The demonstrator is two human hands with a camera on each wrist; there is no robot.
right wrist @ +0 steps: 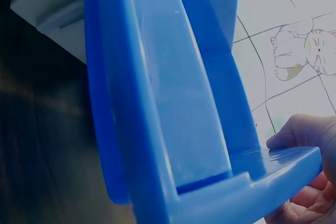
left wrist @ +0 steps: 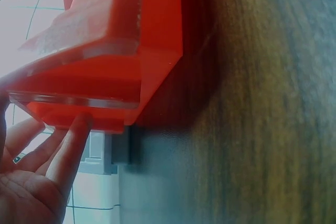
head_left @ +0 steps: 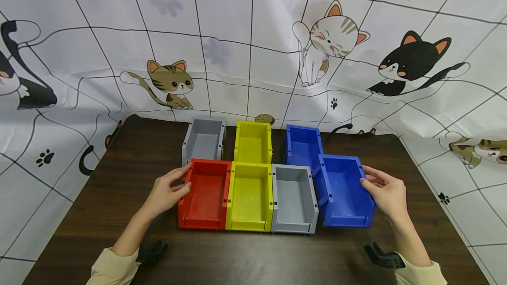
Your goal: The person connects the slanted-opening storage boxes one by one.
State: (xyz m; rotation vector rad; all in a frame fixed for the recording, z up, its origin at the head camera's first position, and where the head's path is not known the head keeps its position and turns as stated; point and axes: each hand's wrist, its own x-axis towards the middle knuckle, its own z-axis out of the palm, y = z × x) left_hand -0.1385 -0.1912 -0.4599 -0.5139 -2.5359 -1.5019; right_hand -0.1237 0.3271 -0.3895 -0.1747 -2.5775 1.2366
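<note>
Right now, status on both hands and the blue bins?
Right hand grips front blue bin. Left hand holds red bin. Rear blue bin close behind front blue bin.

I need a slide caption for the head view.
Left hand on red bin, right hand gripping blue bin, yellow bin and gray bin between.

A yellow bin (head_left: 249, 197), grey bin (head_left: 293, 197) and blue bin (head_left: 346, 192) lie right of the red bin (head_left: 204, 193), with white, black-lined, cat-printed cloth (head_left: 225, 12) behind it.
</note>
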